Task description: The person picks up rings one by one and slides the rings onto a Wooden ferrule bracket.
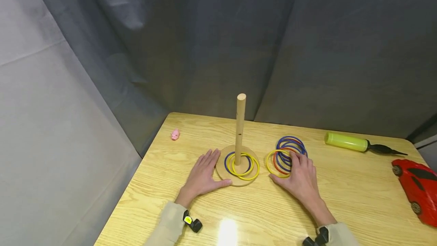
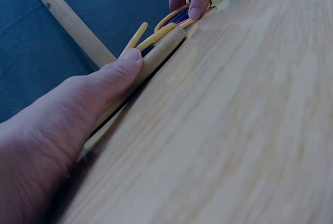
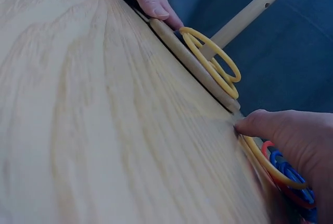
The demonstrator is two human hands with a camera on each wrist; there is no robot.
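Note:
A wooden peg (image 1: 240, 124) stands upright on a round wooden base (image 1: 221, 165). Two yellow rings (image 1: 258, 168) and a blue ring (image 1: 226, 158) lie around its foot, one yellow ring tilted up in the right wrist view. My left hand (image 1: 205, 175) rests against the base's left side, fingers extended and thumb (image 2: 127, 62) along the near rim. To the right of the base, my right hand (image 1: 302, 177) holds a yellow ring (image 1: 267, 161) between thumb and fingers. This ring overlaps a loose pile of blue and red rings (image 1: 290, 139), partly hidden by the hand.
A small pink pig figure (image 1: 175, 134) sits at the back left of the wooden table (image 1: 259, 215). At the back right lies a yellow-green hand pump (image 1: 346, 142) with a black nozzle. A red toy car (image 1: 418, 189) is at the right edge. Grey curtains (image 1: 205, 48) hang behind.

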